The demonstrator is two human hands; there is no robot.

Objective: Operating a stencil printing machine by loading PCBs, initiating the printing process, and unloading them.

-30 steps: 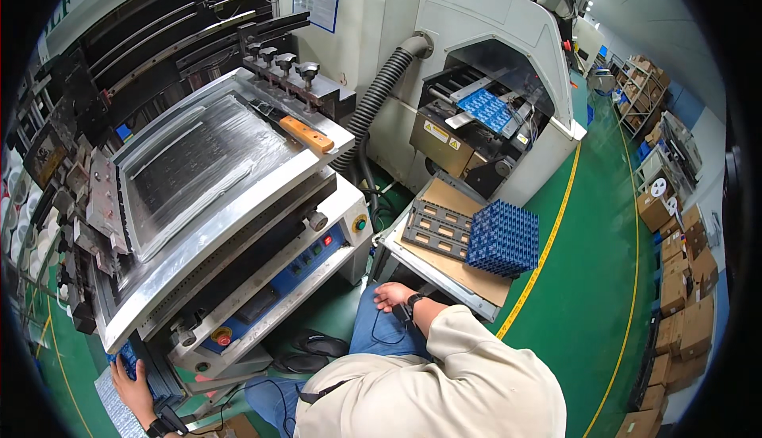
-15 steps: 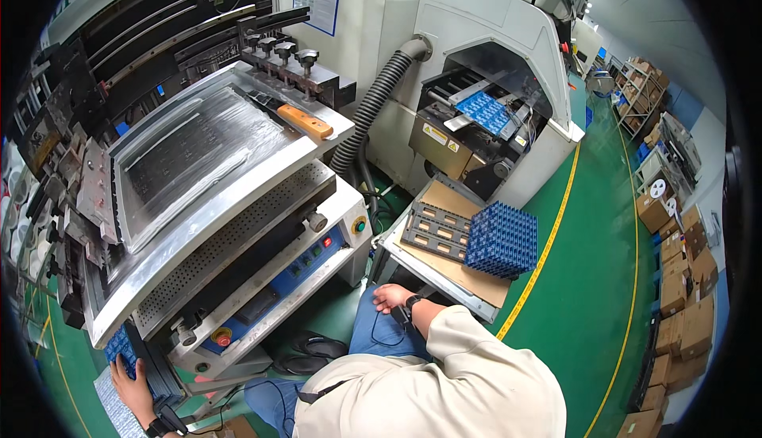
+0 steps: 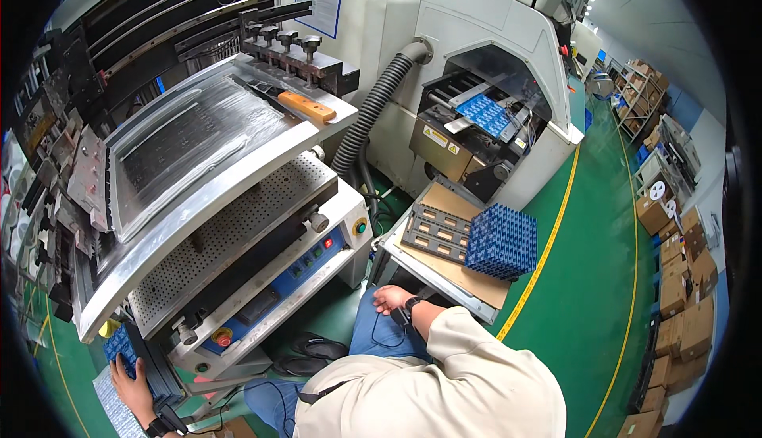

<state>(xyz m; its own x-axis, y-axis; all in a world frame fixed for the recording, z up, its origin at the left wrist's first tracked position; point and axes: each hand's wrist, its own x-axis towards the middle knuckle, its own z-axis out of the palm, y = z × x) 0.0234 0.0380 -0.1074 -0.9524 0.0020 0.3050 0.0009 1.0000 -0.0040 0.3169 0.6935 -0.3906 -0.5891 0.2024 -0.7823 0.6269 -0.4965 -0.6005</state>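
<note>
My left hand (image 3: 133, 387) lies with its fingers spread on the top of a stack of blue circuit boards (image 3: 119, 345) at the lower left. Its thumb stands apart from the fingers. On my jean-clad knee rests my right hand (image 3: 390, 299), its fingers loosely bent and nothing seen in them. The screen printer's framed stencil (image 3: 198, 152) is tilted up above a perforated plate (image 3: 238, 223). A wooden-handled scraper (image 3: 305, 107) lies on the frame's far right corner.
On a low table right of my knee (image 3: 444, 275) are a dark slotted tray (image 3: 436, 231) and a stack of blue boards (image 3: 502, 241). Behind, a blue board panel (image 3: 482, 112) sits in a white machine's opening. A ribbed hose (image 3: 373, 104) hangs between the machines.
The stencil frame has risen, so the gap over the perforated plate is wider and more of the plate shows. My two hands have stayed in place.
</note>
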